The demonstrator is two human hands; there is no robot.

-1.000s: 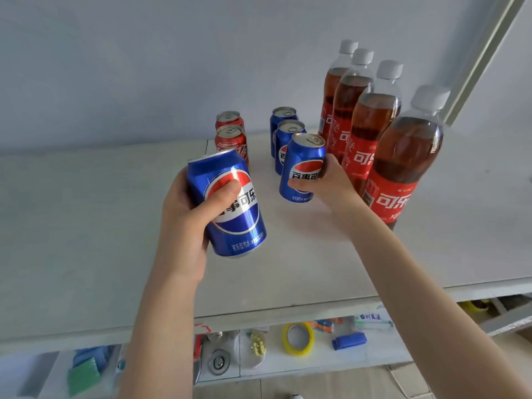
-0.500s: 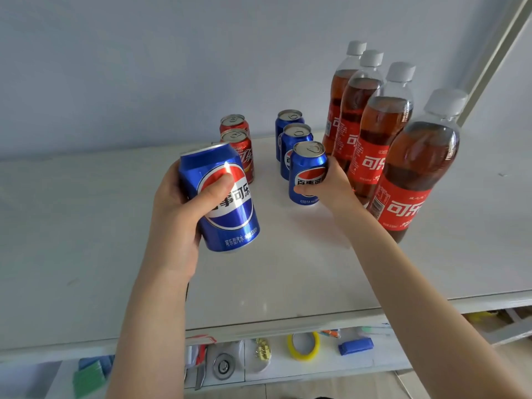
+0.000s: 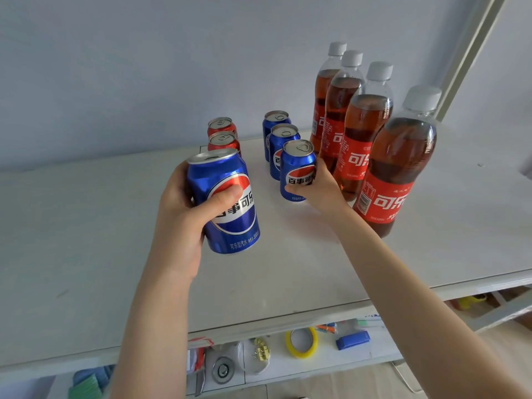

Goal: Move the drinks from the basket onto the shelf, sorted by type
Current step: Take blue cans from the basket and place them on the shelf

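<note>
Right now, closest to me, my left hand (image 3: 184,223) is wrapped round the held can (image 3: 227,203), thumb across its round red, white and blue emblem and fingers behind. It is a glossy blue can with a silver rim and white characters. Its long axis is nearly upright, tipped a little, and it looks lifted clear of the shelf (image 3: 86,226). Just beyond and to the right, my right hand (image 3: 319,191) grips the front can (image 3: 296,171) of the same kind, thumb low on its face and fingers round its right side; that can seems to stand on the board. It heads a blue row that runs straight away from me, with a second can (image 3: 283,148) and a third can (image 3: 275,122) behind it. So the place for my held can, I judge, is in front of that front can, to the right of my left hand and a touch forward, set down upright. The left hand carries it there; the right is nearer the row but busy. Left of the row stand two red cans (image 3: 223,141), and right of it four cola bottles (image 3: 394,174) in a line toward the wall (image 3: 144,67). The basket is out of sight.
</note>
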